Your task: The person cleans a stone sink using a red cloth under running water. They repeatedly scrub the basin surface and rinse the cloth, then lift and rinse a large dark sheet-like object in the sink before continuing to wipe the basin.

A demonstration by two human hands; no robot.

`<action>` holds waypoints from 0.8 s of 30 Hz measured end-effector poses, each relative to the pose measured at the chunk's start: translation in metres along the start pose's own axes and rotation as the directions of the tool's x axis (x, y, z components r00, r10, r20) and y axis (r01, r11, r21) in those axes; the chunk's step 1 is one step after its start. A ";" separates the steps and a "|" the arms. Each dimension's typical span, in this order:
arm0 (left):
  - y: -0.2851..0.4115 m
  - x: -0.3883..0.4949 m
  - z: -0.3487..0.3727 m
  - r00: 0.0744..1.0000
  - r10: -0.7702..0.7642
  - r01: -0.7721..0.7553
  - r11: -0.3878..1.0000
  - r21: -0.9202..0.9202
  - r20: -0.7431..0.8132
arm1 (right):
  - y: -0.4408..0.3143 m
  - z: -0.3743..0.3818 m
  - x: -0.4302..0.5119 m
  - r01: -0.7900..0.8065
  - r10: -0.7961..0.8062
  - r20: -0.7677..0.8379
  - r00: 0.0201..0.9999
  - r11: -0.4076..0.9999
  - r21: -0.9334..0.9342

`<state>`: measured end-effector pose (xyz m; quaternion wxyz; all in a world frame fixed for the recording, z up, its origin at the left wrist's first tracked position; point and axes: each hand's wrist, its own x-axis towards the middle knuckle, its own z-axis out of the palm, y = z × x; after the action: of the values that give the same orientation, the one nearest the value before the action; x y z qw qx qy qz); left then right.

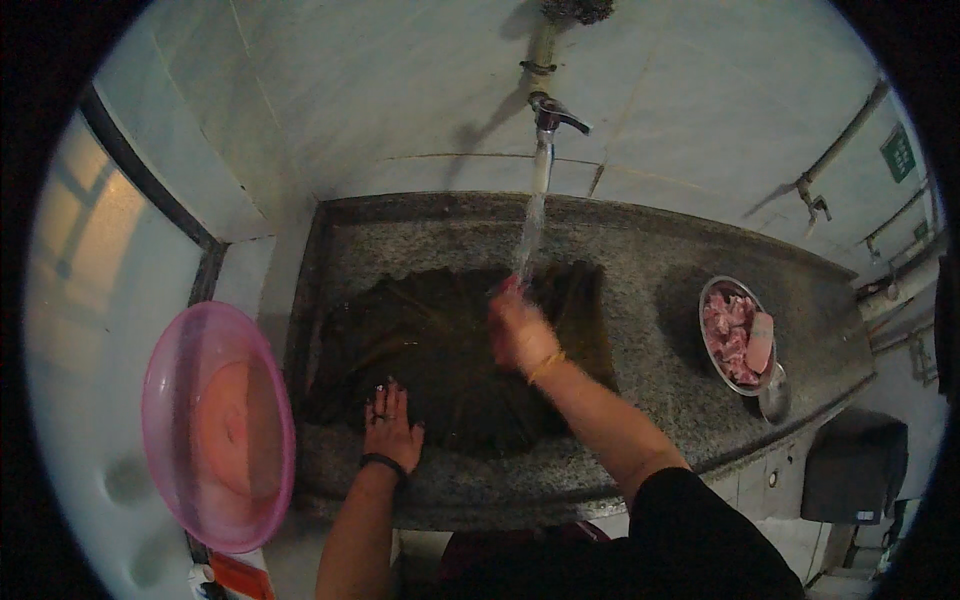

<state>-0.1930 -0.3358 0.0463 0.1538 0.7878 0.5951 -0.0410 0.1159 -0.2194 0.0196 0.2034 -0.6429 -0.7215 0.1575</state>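
A large dark, veined sheet, perhaps a leaf (442, 337), lies spread and wet over the stone counter (637, 247). My left hand (394, 427) rests flat on its lower left edge with the fingers apart. Above the sheet, blurred by motion, my right hand (517, 330) is closed around something reddish whose kind cannot be told; a bit shows at the fingers. Running water (531, 217) falls onto it from the wall tap (551, 116).
A metal bowl (702, 300) of raw meat pieces (727, 330) with a pink block stands on the right, beside a small clear dish (775, 397). At the left is a pink plastic basin (161, 420). Tiled walls border the counter behind and at the left.
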 end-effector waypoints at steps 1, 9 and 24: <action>0.003 0.001 -0.003 0.995 -0.050 0.052 0.999 -0.014 0.087 | -0.024 0.007 -0.020 0.095 -0.091 0.100 0.991 0.995 -0.036; 0.054 0.027 0.002 1.000 -0.012 0.012 1.000 -0.004 -0.015 | -0.034 0.037 0.034 0.232 -0.164 0.268 0.949 0.940 -0.250; 0.052 0.031 0.012 0.999 0.044 -0.044 0.999 0.018 -0.021 | -0.023 -0.010 -0.107 0.470 -0.442 0.181 0.879 0.867 -0.166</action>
<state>-0.1333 -0.3234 0.0371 0.1413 0.8023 0.5789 -0.0342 0.1110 -0.3286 0.0296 0.1177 -0.4591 -0.8774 0.0738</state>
